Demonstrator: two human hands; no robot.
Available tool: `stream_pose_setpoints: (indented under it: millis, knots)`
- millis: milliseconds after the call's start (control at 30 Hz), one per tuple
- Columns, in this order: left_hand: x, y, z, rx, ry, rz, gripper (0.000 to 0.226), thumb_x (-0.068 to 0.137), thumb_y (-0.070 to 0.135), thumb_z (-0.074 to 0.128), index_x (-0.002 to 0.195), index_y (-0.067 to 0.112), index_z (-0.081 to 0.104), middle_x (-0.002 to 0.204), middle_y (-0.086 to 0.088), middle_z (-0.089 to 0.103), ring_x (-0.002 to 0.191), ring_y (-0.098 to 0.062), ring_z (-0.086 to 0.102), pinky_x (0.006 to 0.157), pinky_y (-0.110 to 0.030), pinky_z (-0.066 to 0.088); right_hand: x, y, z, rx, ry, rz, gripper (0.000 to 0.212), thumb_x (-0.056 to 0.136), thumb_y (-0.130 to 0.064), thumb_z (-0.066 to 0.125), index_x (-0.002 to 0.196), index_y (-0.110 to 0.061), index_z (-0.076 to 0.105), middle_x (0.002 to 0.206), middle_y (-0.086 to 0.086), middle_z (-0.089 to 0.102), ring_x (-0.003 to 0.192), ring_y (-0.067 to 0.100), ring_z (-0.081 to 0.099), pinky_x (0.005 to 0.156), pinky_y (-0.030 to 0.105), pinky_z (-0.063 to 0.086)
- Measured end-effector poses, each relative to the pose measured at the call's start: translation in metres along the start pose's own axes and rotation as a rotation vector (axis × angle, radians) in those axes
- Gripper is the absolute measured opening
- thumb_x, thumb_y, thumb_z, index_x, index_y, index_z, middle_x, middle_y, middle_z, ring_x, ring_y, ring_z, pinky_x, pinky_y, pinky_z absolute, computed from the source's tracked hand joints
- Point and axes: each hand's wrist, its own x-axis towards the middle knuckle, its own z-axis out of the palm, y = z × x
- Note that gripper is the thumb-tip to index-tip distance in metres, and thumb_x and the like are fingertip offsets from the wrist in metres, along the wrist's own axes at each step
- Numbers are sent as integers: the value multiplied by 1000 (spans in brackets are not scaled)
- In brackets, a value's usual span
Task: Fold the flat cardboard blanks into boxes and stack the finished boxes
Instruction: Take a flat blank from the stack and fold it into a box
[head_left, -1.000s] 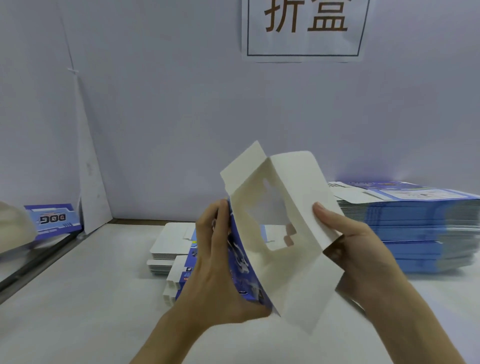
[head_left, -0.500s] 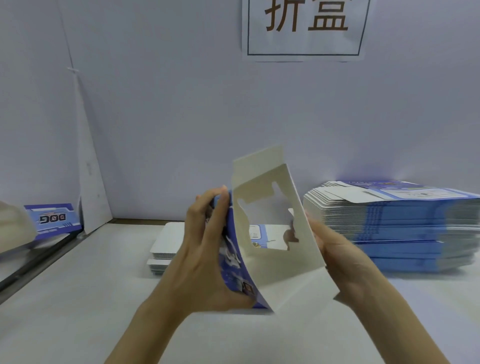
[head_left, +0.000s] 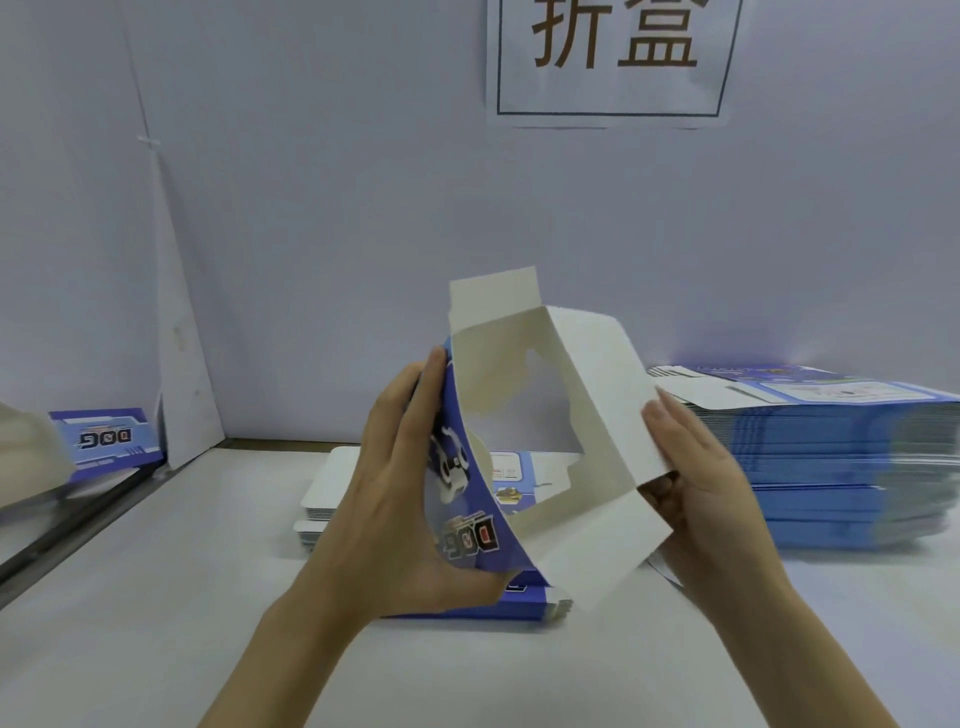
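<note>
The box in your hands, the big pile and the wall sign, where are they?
box (head_left: 608, 379): head view, white inside of its right panel.
pile (head_left: 831, 457): head view, blue side edge.
sign (head_left: 613, 98): head view, lower middle of the paper.

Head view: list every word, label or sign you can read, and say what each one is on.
"折盒": white paper sign on the back wall, its top edge cropped.
"DOG": blue printed face of the held blank, upside down.
"DOG": blue carton at the far left, upside down.
Fine print on the stack of blanks at right and on the flat pile behind the held blank: too small to read.
</note>
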Motion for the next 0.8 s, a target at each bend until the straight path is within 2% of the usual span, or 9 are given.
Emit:
stream_pose_setpoints:
  millis: [133, 233, 333, 400, 467, 533, 600, 700, 800]
  knots:
    - [0, 4, 1, 42, -56, -14, 128, 52, 47, 87, 151, 20, 10, 151, -7, 25, 140, -21, 30, 107, -13, 32, -2, -8, -7, -78, 167, -232, 28, 93, -16, 61, 118, -24, 71, 92, -6, 73, 67, 9, 65, 48, 26, 53]
    - [-2, 9, 5, 102, -72, -25, 125, 53, 55, 81, 152, 30, 9, 149, 0, 28, 134, -23, 36, 104, -29, 41, -5, -8, -7, -245, 344, -468, 31, 94, -9, 61, 104, -35, 75, 94, -17, 75, 80, 1, 66, 71, 34, 58]
    - [-3, 12, 9, 190, -96, -65, 122, 53, 63, 74, 151, 34, 9, 147, 3, 29, 128, -25, 40, 99, -42, 45, -5, -7, -6, -446, 339, -646, 31, 97, -9, 57, 108, -34, 71, 100, -26, 72, 93, -4, 64, 83, 26, 52]
    - [-3, 8, 7, 238, -119, -84, 122, 52, 61, 75, 150, 33, 9, 147, -1, 30, 128, -27, 39, 97, -47, 47, -5, -14, -5, -398, 265, -578, 25, 98, -21, 57, 100, -36, 76, 98, -20, 74, 89, -1, 65, 79, 27, 54]
    - [-3, 5, 4, 307, -142, -65, 121, 52, 58, 76, 150, 28, 11, 147, -8, 31, 130, -32, 38, 98, -55, 45, -5, -26, -7, -268, 169, -411, 26, 94, -38, 55, 90, -31, 80, 91, -11, 76, 77, 3, 66, 64, 22, 55]
    - [-2, 4, 4, 325, -130, -17, 118, 53, 58, 73, 149, 25, 14, 145, -13, 32, 132, -34, 37, 104, -62, 36, -3, -35, -11, -170, 101, -243, 26, 91, -38, 56, 91, -25, 79, 90, -8, 75, 73, 5, 66, 57, 21, 53]
    - [-2, 5, 6, 330, -101, 39, 114, 55, 59, 69, 149, 25, 14, 144, -13, 32, 134, -33, 36, 110, -64, 26, -3, -40, -14, -32, 28, -108, 23, 84, -37, 59, 90, -26, 79, 95, -7, 74, 80, 6, 69, 62, 21, 57]
    - [-2, 5, 6, 329, -69, 83, 111, 58, 58, 68, 148, 25, 13, 145, -11, 28, 137, -31, 33, 112, -66, 19, -5, -45, -14, 170, -231, 30, 28, 83, -39, 59, 98, -22, 76, 104, -1, 72, 94, 13, 69, 75, 26, 58]
    - [-2, 5, 5, 337, -65, 109, 109, 59, 57, 68, 147, 25, 13, 144, -10, 28, 136, -33, 35, 111, -67, 19, -5, -42, -12, 12, -214, 8, 28, 77, -35, 65, 95, -19, 78, 98, 0, 74, 87, 14, 68, 65, 21, 56]
